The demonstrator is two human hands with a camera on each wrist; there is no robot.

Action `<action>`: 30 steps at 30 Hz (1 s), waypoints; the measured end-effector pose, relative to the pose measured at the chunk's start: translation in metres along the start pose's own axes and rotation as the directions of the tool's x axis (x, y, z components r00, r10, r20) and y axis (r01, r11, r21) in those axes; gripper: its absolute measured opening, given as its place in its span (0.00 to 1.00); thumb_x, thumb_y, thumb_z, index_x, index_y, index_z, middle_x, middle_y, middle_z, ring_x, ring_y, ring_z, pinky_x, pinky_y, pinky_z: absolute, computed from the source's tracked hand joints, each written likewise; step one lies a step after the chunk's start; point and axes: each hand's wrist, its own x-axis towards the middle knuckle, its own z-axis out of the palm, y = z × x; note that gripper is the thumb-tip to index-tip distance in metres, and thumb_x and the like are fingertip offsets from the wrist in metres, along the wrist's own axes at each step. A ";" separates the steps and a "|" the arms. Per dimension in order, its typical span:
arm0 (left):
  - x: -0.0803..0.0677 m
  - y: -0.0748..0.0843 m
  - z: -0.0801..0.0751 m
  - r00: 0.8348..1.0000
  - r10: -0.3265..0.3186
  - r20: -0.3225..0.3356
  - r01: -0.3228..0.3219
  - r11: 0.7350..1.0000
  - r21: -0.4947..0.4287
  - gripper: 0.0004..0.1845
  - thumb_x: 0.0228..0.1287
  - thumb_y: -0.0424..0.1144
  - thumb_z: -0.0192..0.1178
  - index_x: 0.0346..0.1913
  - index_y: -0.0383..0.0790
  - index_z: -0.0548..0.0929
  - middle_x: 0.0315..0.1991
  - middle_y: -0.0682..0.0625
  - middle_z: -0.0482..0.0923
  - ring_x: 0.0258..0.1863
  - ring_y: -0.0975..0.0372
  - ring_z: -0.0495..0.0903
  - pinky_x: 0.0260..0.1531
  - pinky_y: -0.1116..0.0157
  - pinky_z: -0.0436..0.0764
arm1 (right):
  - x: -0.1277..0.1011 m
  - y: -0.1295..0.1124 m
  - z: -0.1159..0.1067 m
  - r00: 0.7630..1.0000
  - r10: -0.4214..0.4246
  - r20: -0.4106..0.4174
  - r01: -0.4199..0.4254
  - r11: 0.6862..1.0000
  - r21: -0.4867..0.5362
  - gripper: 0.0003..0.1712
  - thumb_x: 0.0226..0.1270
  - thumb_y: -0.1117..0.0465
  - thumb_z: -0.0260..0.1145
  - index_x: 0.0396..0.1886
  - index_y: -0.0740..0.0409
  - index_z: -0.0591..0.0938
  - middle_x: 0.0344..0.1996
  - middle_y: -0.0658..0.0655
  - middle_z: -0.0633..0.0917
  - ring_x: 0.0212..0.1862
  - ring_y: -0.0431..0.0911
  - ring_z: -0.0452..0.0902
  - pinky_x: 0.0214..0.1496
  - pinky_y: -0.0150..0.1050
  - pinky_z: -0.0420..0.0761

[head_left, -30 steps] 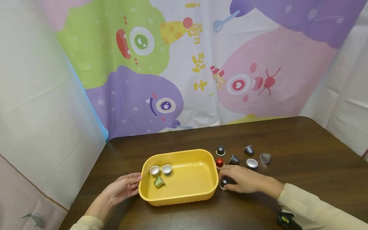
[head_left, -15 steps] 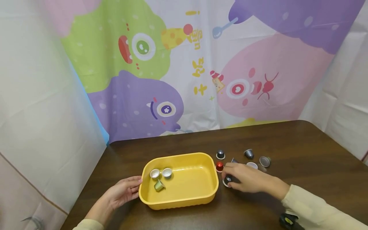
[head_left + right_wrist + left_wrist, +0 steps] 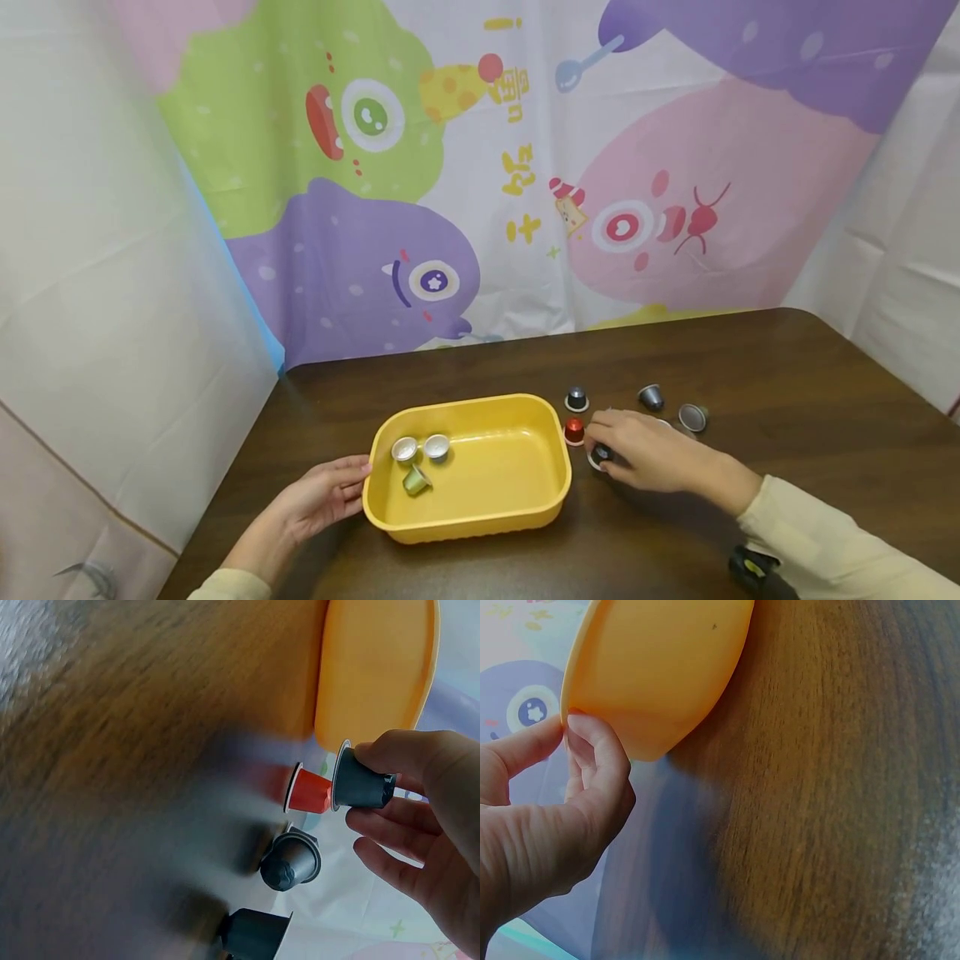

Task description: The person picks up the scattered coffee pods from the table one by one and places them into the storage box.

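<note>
My left hand pinches the left rim of a yellow plastic bin between thumb and fingers. Three coffee capsules lie in the bin's left part, two with pale lids facing up and one green capsule tipped over. To the right of the bin, my right hand holds a black coffee capsule between thumb and fingertips, its rimmed side facing the table. Just beyond those fingertips stands a red coffee capsule, close to the bin's wall.
Several loose capsules are beyond the right hand: a dark upright one, a grey one on its side and another with its lid showing. The hand partly covers others. A printed curtain hangs behind the wooden table.
My right hand has shifted slightly right and away from the bin with the black capsule, toward the loose capsules. The left hand stays at the bin's rim.
</note>
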 end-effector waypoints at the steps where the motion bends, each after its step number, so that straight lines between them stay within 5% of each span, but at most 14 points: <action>1: 0.000 0.000 0.000 1.000 0.002 0.003 -0.002 1.000 0.001 0.32 0.71 0.37 0.53 0.69 0.24 0.52 0.42 0.55 0.80 0.43 0.68 0.79 0.47 0.69 0.81 | 0.000 0.001 0.000 1.000 -0.006 -0.008 0.005 1.000 -0.011 0.13 0.51 0.60 0.74 0.35 0.48 0.79 0.33 0.44 0.78 0.36 0.36 0.73 0.41 0.35 0.78; 30: -0.001 0.000 0.002 1.000 0.004 0.012 -0.004 1.000 -0.024 0.28 0.72 0.36 0.52 0.67 0.26 0.55 0.42 0.54 0.80 0.43 0.68 0.79 0.46 0.69 0.81 | 0.015 0.007 -0.008 0.998 -0.053 -0.043 0.047 0.991 -0.128 0.16 0.49 0.58 0.75 0.33 0.51 0.76 0.28 0.45 0.75 0.33 0.40 0.70 0.38 0.37 0.73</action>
